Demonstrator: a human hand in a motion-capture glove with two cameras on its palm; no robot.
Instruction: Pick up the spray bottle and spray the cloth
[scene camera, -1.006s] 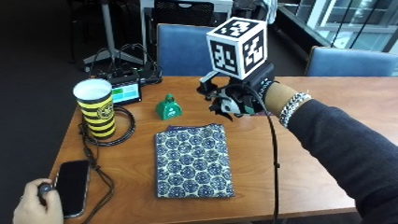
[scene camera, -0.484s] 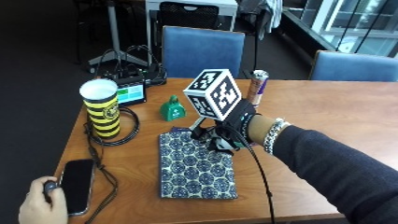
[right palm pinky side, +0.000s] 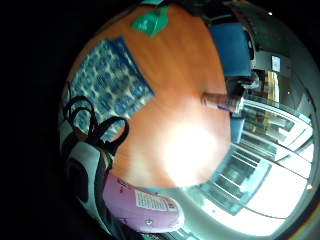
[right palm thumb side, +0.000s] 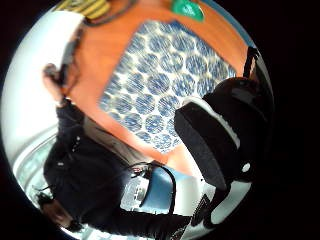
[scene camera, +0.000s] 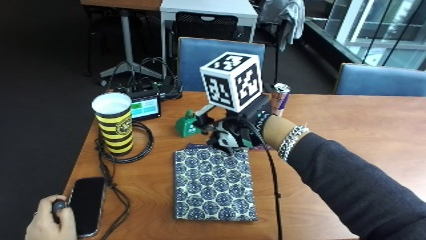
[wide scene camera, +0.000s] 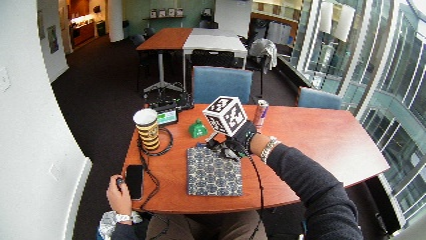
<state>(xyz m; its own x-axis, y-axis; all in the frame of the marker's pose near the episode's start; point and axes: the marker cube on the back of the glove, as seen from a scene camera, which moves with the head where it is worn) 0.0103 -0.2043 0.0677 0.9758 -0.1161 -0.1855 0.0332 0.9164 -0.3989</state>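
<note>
Since half a sec ago, right hand (scene camera: 234, 134) has moved toward the far edge of the cloth (scene camera: 213, 183), closer to the green spray bottle (scene camera: 186, 125); cloth and bottle haven't shifted. Hand hovers over the cloth's far edge, just beside the bottle, w/ fingers curled downward; nothing visibly held, and can't tell if fingertips touch the bottle. Bottle stands upright on the wooden surface (scene camera: 346, 135), just beyond the cloth's far left corner. Cloth, blue-and-white patterned, lies flat on the surface in front of the person. Thumb-side palm view shows the cloth (right palm thumb side: 160, 85) spread under the palm w/ the bottle (right palm thumb side: 187, 9) past its far end. Yellow-black striped cup (scene camera: 114, 123) stands near the left edge, a can (scene camera: 281, 98) behind the hand. Bare left hand (scene camera: 50, 222) rests by a phone (scene camera: 86, 205).
</note>
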